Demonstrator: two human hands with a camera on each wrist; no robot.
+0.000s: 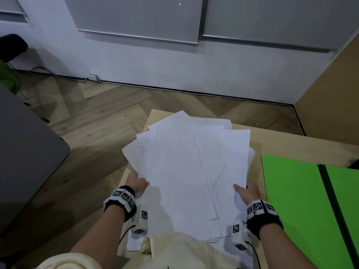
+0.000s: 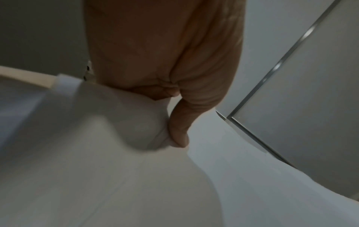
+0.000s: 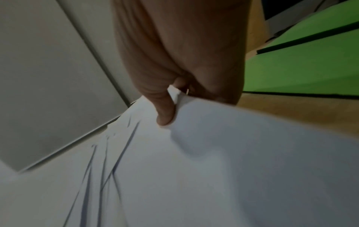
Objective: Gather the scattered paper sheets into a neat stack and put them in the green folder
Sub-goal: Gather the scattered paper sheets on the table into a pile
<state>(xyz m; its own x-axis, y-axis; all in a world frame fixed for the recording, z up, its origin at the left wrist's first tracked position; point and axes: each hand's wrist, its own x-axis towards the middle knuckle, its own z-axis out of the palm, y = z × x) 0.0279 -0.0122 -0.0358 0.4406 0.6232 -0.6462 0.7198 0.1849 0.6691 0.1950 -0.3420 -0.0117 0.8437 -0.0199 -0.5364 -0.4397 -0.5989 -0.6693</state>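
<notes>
Your left hand (image 1: 138, 183) and right hand (image 1: 246, 191) each pinch a side of the fanned white paper sheets (image 1: 186, 167), keeping them together above the pale wooden bench (image 1: 281, 140); the open green folder (image 1: 295, 200) waits at three o'clock.

Office rm, wood desk (image 1: 291, 144), herringbone floor (image 1: 108, 113), grey wall panels (image 1: 136, 16)

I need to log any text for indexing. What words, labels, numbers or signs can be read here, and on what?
None can be read.
Paper sheets: blank on the sides shown.
Green folder: plain, no label visible.
Wristbands on both wrists: black-and-white square code patterns only, no letters or digits.
Wall socket: too small to tell.
</notes>
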